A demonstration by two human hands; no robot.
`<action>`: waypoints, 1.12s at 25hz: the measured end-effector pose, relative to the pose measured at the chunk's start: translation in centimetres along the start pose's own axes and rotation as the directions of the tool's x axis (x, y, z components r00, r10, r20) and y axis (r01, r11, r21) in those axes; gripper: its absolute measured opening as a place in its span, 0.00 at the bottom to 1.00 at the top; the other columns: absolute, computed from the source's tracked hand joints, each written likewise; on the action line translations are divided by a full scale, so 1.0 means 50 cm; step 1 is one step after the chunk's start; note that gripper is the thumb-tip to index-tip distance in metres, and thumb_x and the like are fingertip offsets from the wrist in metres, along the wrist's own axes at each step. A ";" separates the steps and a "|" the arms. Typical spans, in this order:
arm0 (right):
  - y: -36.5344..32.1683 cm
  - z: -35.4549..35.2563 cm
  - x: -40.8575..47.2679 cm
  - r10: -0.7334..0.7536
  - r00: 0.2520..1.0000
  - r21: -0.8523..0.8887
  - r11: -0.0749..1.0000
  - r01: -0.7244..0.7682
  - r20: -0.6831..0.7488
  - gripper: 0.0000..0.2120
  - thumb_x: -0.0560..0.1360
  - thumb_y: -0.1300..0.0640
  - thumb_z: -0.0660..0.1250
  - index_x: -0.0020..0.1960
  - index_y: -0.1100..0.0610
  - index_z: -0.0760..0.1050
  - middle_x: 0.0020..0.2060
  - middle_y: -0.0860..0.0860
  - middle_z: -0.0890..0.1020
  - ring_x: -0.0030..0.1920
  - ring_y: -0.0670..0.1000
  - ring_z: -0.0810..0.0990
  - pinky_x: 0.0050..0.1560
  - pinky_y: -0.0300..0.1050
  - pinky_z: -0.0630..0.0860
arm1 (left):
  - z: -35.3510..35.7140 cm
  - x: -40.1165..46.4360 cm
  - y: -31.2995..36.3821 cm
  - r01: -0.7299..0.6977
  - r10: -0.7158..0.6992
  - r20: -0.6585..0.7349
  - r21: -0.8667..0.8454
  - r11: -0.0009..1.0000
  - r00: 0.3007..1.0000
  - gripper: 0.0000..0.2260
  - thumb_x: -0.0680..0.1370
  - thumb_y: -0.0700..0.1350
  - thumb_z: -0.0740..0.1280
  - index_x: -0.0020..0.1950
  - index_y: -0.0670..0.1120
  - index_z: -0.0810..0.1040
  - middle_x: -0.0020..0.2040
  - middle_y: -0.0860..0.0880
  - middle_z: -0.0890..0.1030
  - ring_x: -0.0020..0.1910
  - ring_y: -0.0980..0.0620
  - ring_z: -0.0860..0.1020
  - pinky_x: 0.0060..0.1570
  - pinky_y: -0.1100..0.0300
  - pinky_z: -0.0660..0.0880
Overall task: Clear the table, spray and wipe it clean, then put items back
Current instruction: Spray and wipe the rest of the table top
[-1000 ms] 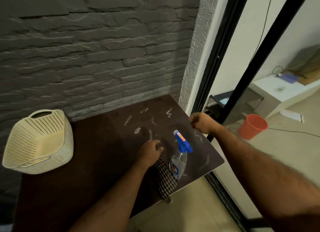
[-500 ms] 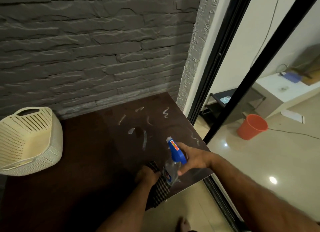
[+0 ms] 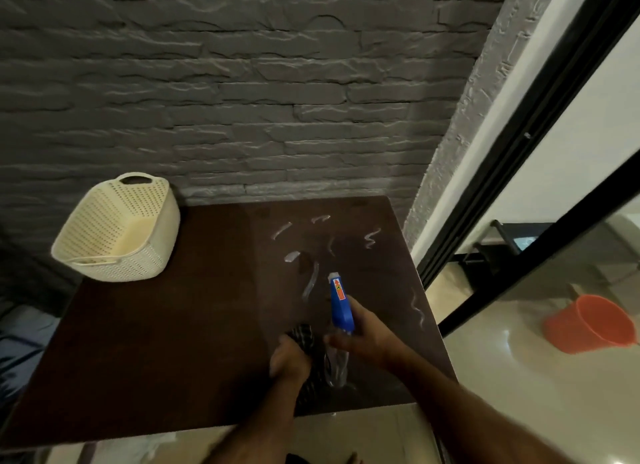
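I see my right hand [image 3: 367, 339] with fingers curled round the neck of the spray bottle [image 3: 338, 311], its blue head pointing toward the wall. The bottle stands near the front right edge of the dark table [image 3: 173, 342]. Just beside it, my left hand [image 3: 289, 359] bunches the checked cloth [image 3: 304, 339], fingers closed on it. White streaks [image 3: 311, 280] lie on the tabletop beyond the nozzle. A cream basket [image 3: 117, 231] sits tilted at the far left corner. An orange bucket [image 3: 588, 325] stands on the floor, right.

A clear spray bottle [image 3: 337, 328] with blue trigger head stands upright beside a checked cloth [image 3: 304, 340] on the smeared dark table [image 3: 173, 342].
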State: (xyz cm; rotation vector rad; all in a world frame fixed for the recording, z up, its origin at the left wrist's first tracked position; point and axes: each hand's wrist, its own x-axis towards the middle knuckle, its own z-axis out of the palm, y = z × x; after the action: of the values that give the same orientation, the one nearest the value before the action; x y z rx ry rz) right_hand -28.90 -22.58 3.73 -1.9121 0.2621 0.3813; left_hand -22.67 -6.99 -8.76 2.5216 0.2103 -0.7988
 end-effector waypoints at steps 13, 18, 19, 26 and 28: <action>-0.079 0.027 0.221 0.027 0.984 0.317 0.948 0.030 -0.175 0.12 0.77 0.61 0.69 0.58 0.50 0.74 0.41 0.50 0.81 0.42 0.52 0.82 0.45 0.45 0.80 | -0.226 0.182 0.048 -0.007 0.025 0.020 -0.620 0.784 0.999 0.10 0.74 0.50 0.64 0.54 0.52 0.77 0.48 0.49 0.82 0.47 0.47 0.81 0.52 0.48 0.79; -0.133 0.021 0.364 0.118 0.973 0.373 0.927 -0.037 -0.196 0.09 0.75 0.65 0.68 0.53 0.55 0.73 0.37 0.53 0.77 0.37 0.52 0.76 0.40 0.47 0.77 | -0.379 0.320 0.054 0.135 -0.023 0.147 -0.824 0.550 0.989 0.10 0.77 0.46 0.61 0.53 0.43 0.78 0.52 0.38 0.81 0.48 0.41 0.80 0.49 0.47 0.79; -0.139 0.024 0.393 0.131 0.975 0.368 0.928 -0.057 -0.179 0.10 0.75 0.65 0.68 0.53 0.55 0.73 0.37 0.54 0.77 0.37 0.53 0.76 0.40 0.49 0.76 | -0.404 0.349 0.045 0.184 -0.044 0.187 -0.843 0.505 0.981 0.13 0.76 0.50 0.63 0.54 0.43 0.79 0.52 0.39 0.81 0.48 0.41 0.80 0.52 0.44 0.78; -0.169 0.014 0.587 0.222 0.963 0.377 0.914 -0.151 -0.153 0.05 0.74 0.65 0.68 0.49 0.59 0.74 0.32 0.52 0.76 0.31 0.50 0.74 0.34 0.46 0.73 | -0.469 0.528 0.047 -0.013 -0.151 -0.182 -0.680 0.733 0.972 0.18 0.72 0.50 0.71 0.60 0.47 0.75 0.53 0.46 0.81 0.47 0.48 0.80 0.49 0.55 0.78; -0.171 0.006 0.635 0.217 0.966 0.337 0.928 -0.159 -0.143 0.05 0.73 0.62 0.69 0.48 0.60 0.75 0.32 0.53 0.76 0.33 0.52 0.74 0.35 0.47 0.72 | -0.483 0.569 0.064 -0.074 -0.106 -0.321 -0.501 0.862 0.941 0.14 0.74 0.48 0.70 0.58 0.47 0.77 0.51 0.49 0.81 0.46 0.50 0.79 0.45 0.59 0.74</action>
State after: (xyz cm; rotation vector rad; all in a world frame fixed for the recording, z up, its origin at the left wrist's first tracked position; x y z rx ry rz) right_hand 3.44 -19.22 -1.22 -1.6007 0.5961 0.2743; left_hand 13.59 2.07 -6.65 2.1255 0.4899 -0.2503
